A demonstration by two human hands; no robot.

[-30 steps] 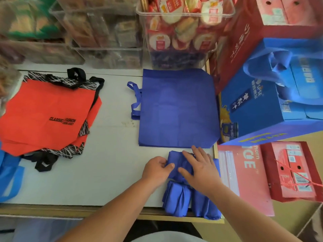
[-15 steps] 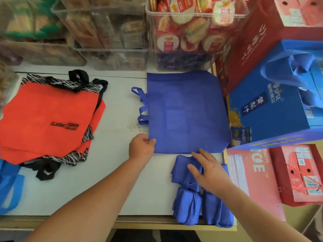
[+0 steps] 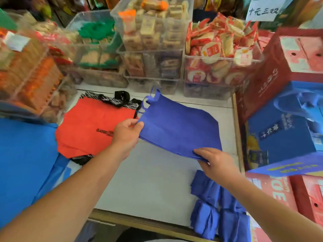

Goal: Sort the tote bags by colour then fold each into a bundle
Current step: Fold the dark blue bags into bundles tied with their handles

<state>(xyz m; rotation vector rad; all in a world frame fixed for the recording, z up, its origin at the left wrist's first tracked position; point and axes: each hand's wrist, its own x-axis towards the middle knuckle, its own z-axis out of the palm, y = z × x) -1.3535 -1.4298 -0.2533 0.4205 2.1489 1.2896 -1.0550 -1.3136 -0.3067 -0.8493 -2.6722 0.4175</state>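
A flat dark blue tote bag (image 3: 178, 126) is lifted off the white table (image 3: 148, 186), handles pointing away at the far left. My left hand (image 3: 126, 133) pinches its near left corner. My right hand (image 3: 215, 161) grips its near right edge. Folded dark blue bundles (image 3: 215, 212) lie at the table's front right, partly under my right forearm. A stack of orange tote bags (image 3: 89, 126) with black patterned ones beneath lies at the left. Lighter blue bags (image 3: 24, 158) sit at the far left.
Clear plastic bins of packaged snacks (image 3: 215, 55) line the back of the table. Red and blue gift boxes (image 3: 283, 133) crowd the right side. A wooden edge (image 3: 139, 222) borders the table front.
Both hands left the bundles and took hold of the flat blue bag, lifting its near edge off the table. The camera view tilted up and shifted.
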